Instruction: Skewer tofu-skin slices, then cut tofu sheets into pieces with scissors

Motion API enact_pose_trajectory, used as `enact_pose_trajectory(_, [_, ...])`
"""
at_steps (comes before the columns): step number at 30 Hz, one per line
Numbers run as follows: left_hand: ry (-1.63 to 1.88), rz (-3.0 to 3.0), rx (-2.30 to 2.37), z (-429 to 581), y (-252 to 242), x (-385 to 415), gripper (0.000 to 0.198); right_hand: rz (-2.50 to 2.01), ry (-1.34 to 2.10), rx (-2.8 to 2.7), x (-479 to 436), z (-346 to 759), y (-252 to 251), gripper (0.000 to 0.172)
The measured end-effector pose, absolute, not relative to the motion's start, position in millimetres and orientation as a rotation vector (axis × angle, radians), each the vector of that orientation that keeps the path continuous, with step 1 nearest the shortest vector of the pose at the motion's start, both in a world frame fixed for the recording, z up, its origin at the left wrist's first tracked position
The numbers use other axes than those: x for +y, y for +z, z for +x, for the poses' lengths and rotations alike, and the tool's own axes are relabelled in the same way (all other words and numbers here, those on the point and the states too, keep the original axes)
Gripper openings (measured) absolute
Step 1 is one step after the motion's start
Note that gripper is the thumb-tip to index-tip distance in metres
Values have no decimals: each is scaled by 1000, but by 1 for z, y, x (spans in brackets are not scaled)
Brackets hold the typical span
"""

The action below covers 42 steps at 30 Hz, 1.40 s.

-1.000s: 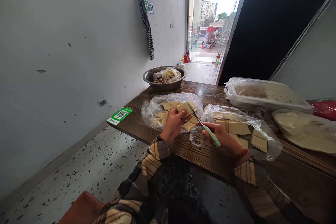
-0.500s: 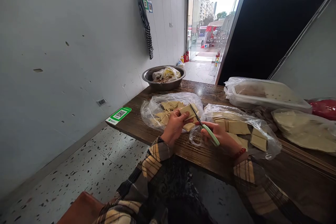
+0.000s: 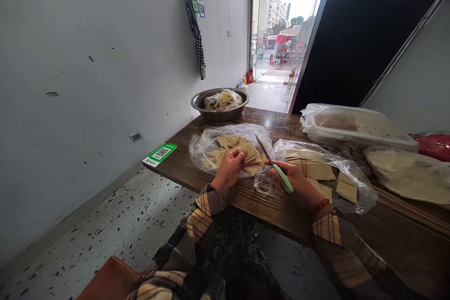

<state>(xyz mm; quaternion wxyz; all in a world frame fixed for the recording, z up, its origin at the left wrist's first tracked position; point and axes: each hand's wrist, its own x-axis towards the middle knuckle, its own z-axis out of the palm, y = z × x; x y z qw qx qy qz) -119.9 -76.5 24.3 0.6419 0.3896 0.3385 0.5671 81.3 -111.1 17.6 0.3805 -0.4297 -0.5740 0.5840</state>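
Note:
Pinched in my left hand [image 3: 230,168] is a pale tan square sheet [image 3: 249,152], held over a plastic bag [image 3: 202,147] with many similar pieces. My right hand [image 3: 293,179] is closed around the light green handles of a pair of scissors [image 3: 282,177]. The dark blades point up and away, just right of the held sheet and apart from it. Close beyond my right hand, a second clear bag [image 3: 363,192] holds more flat tan squares [image 3: 319,171].
A metal basin [image 3: 220,115] with skewers and bagged items stands at the table's far end. A wrapped white tray [image 3: 355,133], a bag of larger sheets [image 3: 408,173] and a red bag [image 3: 434,146] lie right. A QR card [image 3: 160,154] marks the left corner.
My left hand has moved slightly left and down with the sheet, away from the scissors. The blades no longer overlap the sheet. My right hand has barely moved.

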Motion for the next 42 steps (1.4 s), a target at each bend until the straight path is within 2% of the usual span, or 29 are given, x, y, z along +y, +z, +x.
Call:
enact_pose_trajectory(8, [1473,902,861,-137,26,-69,34,-1008,1463,-1553,-115,85,12,59])
enact_pose_trajectory(15, [1518,775,772,-144,32,-61,29,-974,1359,-1709,-106,76,21,66])
enact_pose_trajectory(21, [1533,691,684,-141,36,-49,12,-1062,1350,-1781,-99,58,48,69])
enact_pose_trajectory(28, [1558,709,772,-142,27,-52,22,-983,1490,-1773,-92,58,40,69])
enact_pose_trajectory(37, [1650,816,863,-135,41,-57,31,-968,1604,-1678,-97,58,37,70])
enact_pose_trajectory(42, [1638,771,838,-135,40,-60,27,-951,1758,-1592,-102,51,34,68])
